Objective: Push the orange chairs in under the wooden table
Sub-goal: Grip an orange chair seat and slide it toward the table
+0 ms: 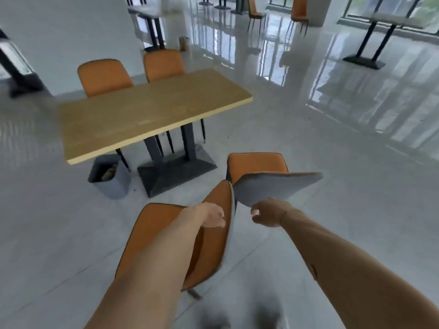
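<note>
Glossy pale tiles surround the wooden table [152,117]; left hand [212,216] grips one padded orange chair's [166,233] back, right hand [267,213] grips another's grey backrest [273,186].

Two chairs [187,236] are standing side by side near the table [147,115], not under it. Two more chairs [133,74] are sitting behind it, and a bin [109,176] is standing under its left end

2 orange chairs [171,241] before wooden table [152,115].

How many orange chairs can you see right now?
6: two behind the wooden table at and, two near the hands at and, two far off at and. Others may be hidden.
</note>
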A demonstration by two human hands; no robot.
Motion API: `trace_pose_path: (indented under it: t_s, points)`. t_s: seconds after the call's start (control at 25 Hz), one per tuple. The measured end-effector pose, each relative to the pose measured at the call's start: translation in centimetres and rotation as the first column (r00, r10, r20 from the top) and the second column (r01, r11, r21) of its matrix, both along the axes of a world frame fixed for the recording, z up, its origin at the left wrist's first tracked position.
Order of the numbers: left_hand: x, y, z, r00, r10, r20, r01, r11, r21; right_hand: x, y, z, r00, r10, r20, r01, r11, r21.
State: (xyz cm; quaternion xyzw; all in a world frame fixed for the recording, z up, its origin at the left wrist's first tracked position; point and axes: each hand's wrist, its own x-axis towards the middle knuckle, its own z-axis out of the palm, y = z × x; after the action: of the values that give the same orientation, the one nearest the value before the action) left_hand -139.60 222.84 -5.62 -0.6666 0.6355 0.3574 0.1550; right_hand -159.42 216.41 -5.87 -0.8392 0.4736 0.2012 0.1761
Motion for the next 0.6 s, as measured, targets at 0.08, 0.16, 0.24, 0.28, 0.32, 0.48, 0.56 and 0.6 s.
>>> trace_pose_path:
  t_s: [0.08, 0.16, 0.24, 0.28, 0.32, 0.48, 0.56, 0.6]
  points:
    - [1.8, 0.7, -0.8, 0.988, 0.152, 0.000, -0.152, 0.988, 0.022, 2.3, -2.1, -0.7, 0.991, 0.126, 0.036, -0.127, 0.992, 0.008]
    - [2.4, 0.8, -2.0, 0.968, 0.250, 0.028, -0.251, 0.967, 0.046, 3.9, -3.9, -1.8, 0.968, 0.246, 0.055, -0.246, 0.969, 0.003]
    - [1.4, 0.3, -2.8, 0.930, 0.367, 0.012, -0.367, 0.927, 0.073, 4.1, -6.1, -2.6, 0.936, 0.348, 0.054, -0.349, 0.937, -0.001]
    - [0.7, 0.2, -3.1, 0.903, 0.429, -0.012, -0.427, 0.901, 0.077, 3.9, -7.1, -2.9, 0.919, 0.390, 0.050, -0.390, 0.921, -0.001]
    - [-0.2, 0.1, -3.3, 0.876, 0.481, -0.027, -0.478, 0.875, 0.074, 3.7, -8.2, -3.1, 0.900, 0.433, 0.046, -0.433, 0.901, -0.010]
    - [-3.7, 0.7, -4.4, 0.748, 0.661, -0.060, -0.655, 0.749, 0.096, 3.0, -10.6, -3.7, 0.799, 0.600, 0.030, -0.599, 0.800, -0.047]
    - [-5.2, 1.9, -5.4, 0.676, 0.733, -0.067, -0.729, 0.680, 0.078, 3.9, -10.2, -4.1, 0.730, 0.680, 0.069, -0.678, 0.733, -0.059]
    - [-5.8, 2.6, -5.9, 0.625, 0.777, -0.074, -0.775, 0.629, 0.056, 4.7, -9.7, -4.4, 0.693, 0.714, 0.104, -0.712, 0.700, -0.061]
